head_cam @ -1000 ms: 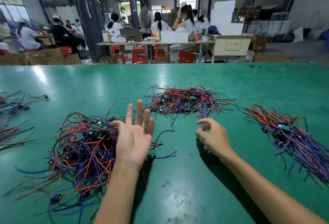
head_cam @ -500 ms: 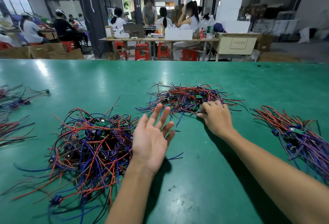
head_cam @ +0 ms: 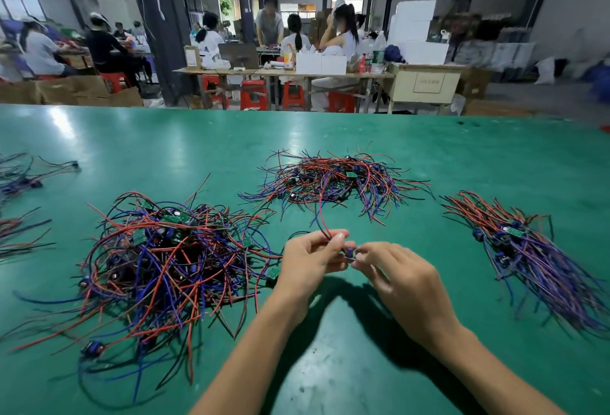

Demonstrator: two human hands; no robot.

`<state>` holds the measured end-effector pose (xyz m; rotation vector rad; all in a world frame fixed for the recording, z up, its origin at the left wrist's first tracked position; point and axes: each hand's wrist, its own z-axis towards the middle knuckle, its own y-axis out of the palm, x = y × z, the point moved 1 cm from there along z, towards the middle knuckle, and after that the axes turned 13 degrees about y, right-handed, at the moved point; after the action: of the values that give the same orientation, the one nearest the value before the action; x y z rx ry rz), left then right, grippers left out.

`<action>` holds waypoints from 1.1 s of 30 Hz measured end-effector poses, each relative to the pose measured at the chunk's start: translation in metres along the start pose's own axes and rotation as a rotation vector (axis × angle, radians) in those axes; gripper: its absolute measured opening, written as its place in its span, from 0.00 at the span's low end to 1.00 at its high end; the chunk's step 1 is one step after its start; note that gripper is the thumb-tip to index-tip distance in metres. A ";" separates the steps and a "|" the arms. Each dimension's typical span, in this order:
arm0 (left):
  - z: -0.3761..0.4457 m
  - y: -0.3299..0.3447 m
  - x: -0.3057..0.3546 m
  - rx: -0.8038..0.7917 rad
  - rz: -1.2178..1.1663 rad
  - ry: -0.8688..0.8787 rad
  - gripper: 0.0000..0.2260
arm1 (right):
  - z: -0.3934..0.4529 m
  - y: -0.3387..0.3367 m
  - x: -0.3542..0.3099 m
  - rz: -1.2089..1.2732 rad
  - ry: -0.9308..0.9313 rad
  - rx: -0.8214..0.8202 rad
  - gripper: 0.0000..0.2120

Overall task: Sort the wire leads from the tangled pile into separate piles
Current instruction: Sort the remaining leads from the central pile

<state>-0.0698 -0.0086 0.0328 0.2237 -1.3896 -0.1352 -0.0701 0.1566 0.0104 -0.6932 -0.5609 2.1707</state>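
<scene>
**One lead held between two hands at the sorting bench**

A single wire lead [head_cam: 350,252] was pinched between the left hand [head_cam: 310,261] and the right hand [head_cam: 401,277], fingertips brought together above the middle of the green bench [head_cam: 330,365]. Its red and blue wires rose toward a sorted pile [head_cam: 336,182] nearer the far edge. The tangled pile [head_cam: 165,259] was spread just left of the hands, and another sorted pile [head_cam: 534,256] was laid toward the right edge.
</scene>
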 end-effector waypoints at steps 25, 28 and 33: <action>0.023 -0.054 0.040 0.303 -0.486 0.247 0.10 | -0.005 0.003 0.001 0.866 0.980 -0.351 0.06; 0.024 -0.079 0.053 0.463 -0.694 0.278 0.12 | -0.007 0.005 0.000 0.815 0.938 -0.389 0.05; 0.019 -0.079 0.054 0.521 -0.672 0.090 0.15 | -0.009 0.005 -0.001 0.777 0.910 -0.449 0.07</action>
<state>-0.0763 -0.0986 0.0696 1.1172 -1.1923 -0.3121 -0.0666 0.1539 0.0013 -2.2762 -0.2844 2.0344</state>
